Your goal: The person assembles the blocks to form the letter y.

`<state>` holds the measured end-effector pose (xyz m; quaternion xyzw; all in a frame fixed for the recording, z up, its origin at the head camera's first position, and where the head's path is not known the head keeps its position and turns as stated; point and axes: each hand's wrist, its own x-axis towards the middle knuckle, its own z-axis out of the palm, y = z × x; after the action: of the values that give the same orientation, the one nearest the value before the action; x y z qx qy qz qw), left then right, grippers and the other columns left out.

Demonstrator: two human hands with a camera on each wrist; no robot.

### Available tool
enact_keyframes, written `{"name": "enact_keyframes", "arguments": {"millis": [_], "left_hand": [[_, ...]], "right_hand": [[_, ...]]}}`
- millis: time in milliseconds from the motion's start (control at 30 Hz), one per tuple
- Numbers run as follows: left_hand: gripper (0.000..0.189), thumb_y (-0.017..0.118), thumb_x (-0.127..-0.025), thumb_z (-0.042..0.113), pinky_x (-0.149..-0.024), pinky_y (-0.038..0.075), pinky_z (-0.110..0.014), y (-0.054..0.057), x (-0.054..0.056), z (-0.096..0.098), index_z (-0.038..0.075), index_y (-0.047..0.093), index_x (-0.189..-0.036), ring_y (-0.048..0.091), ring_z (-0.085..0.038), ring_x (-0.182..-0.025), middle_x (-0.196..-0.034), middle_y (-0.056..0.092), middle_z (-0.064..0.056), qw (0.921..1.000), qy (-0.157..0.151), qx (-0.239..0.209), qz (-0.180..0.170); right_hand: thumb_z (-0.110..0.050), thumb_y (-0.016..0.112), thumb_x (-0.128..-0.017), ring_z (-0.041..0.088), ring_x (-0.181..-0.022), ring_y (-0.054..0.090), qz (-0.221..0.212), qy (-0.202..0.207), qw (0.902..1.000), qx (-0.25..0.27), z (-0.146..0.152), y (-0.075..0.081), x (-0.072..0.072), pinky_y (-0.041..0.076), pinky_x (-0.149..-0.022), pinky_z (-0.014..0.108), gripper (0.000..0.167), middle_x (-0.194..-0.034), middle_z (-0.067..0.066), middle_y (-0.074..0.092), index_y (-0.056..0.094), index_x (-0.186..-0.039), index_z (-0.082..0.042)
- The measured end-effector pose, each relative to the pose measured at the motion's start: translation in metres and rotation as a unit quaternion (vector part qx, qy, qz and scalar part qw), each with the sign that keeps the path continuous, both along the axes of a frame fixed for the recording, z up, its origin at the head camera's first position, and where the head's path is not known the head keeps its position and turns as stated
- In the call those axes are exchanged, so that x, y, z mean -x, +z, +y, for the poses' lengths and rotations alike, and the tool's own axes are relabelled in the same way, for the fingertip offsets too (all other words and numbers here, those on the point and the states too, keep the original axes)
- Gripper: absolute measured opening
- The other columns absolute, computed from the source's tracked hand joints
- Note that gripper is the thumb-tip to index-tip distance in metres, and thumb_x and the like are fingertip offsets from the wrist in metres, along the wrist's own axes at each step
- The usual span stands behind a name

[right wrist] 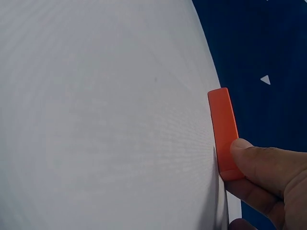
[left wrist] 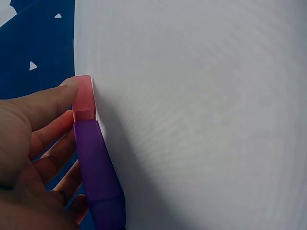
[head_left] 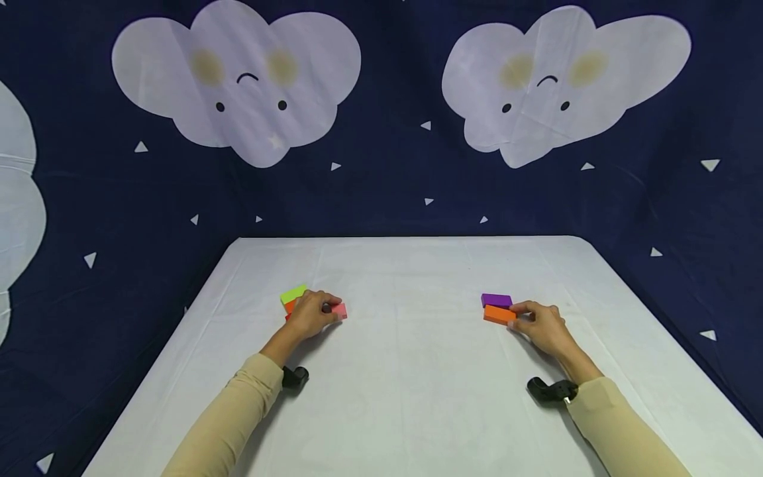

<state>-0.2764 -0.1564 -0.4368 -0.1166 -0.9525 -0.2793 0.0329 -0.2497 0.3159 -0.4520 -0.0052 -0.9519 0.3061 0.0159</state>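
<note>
My left hand [head_left: 311, 313] is at the left of the white table, thumb and a finger pinching a pink block [left wrist: 84, 98]. End to end with it in the left wrist view is a purple block [left wrist: 98, 167], with the other fingers curled behind. A lime green block [head_left: 293, 295], an orange block [head_left: 289, 307] and a sliver of a red block [head_left: 288, 317] show beside this hand, partly hidden by it. On the right side, my right hand [head_left: 541, 326] pinches the near end of another orange block [right wrist: 223, 127]. Just behind that one lies a second purple block [head_left: 497, 301].
The white-covered table [head_left: 393, 384] spreads between the hands. Behind it hangs a dark blue cloth [head_left: 381, 192] with white clouds and small triangles. Black wrist devices [head_left: 551, 391] sit at both cuffs, close over the table.
</note>
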Motion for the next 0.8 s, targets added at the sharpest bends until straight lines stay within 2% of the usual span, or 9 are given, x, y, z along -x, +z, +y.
{"name": "enact_keyframes", "arguments": {"millis": [100,300,367,600,800], "left_hand": [[0.034,0.075,-0.076,0.015,-0.088,0.033,-0.041,-0.0006,0.0005,-0.0004,0.01,0.07,-0.11,0.052,-0.026,-0.098,-0.096,0.069,-0.007,1.0,0.0,0.005,-0.007],[0.036,0.073,-0.078,0.015,-0.094,0.032,-0.043,0.0003,-0.0005,0.0005,0.011,0.068,-0.113,0.05,-0.027,-0.106,-0.111,0.067,-0.009,0.9997,0.001,0.008,-0.022],[0.035,0.073,-0.078,0.015,-0.094,0.032,-0.043,0.0004,-0.0008,0.0006,0.011,0.069,-0.113,0.05,-0.027,-0.106,-0.111,0.067,-0.009,0.9997,0.001,0.008,-0.022],[0.034,0.073,-0.077,0.014,-0.09,0.032,-0.043,0.0004,-0.0005,0.001,0.011,0.069,-0.111,0.052,-0.026,-0.1,-0.102,0.069,-0.007,0.9999,-0.01,0.0,0.006],[0.033,0.073,-0.078,0.013,-0.09,0.031,-0.043,0.003,-0.0022,0.0024,0.01,0.069,-0.111,0.052,-0.027,-0.1,-0.105,0.069,-0.008,0.9994,-0.021,-0.025,0.013]], "right_hand": [[-0.027,0.067,-0.084,0.034,-0.1,0.041,-0.001,0.002,1.0,-0.005,0.0012,-0.0017,0.0001,0.032,-0.075,0.041,0.043,-0.11,0.023,0.054,0.061,-0.123,-0.008],[-0.024,0.066,-0.084,0.033,-0.098,0.039,0.002,0.004,1.0,-0.006,0.0022,-0.0035,0.0008,0.029,-0.073,0.038,0.042,-0.108,0.021,0.054,0.061,-0.122,-0.007],[-0.024,0.066,-0.085,0.033,-0.098,0.039,0.003,0.005,1.0,-0.005,0.0021,-0.0035,0.0007,0.029,-0.073,0.038,0.041,-0.108,0.022,0.054,0.061,-0.122,-0.007],[-0.018,0.067,-0.084,0.033,-0.099,0.046,0.023,0.019,0.9996,0.0,0.0009,-0.0028,0.0022,0.035,-0.077,0.04,0.037,-0.11,0.023,0.058,0.063,-0.119,-0.004],[-0.013,0.068,-0.083,0.035,-0.1,0.057,0.043,0.038,0.9983,0.015,-0.0007,-0.002,0.0028,0.044,-0.085,0.048,0.036,-0.112,0.024,0.062,0.063,-0.117,-0.001]]}}
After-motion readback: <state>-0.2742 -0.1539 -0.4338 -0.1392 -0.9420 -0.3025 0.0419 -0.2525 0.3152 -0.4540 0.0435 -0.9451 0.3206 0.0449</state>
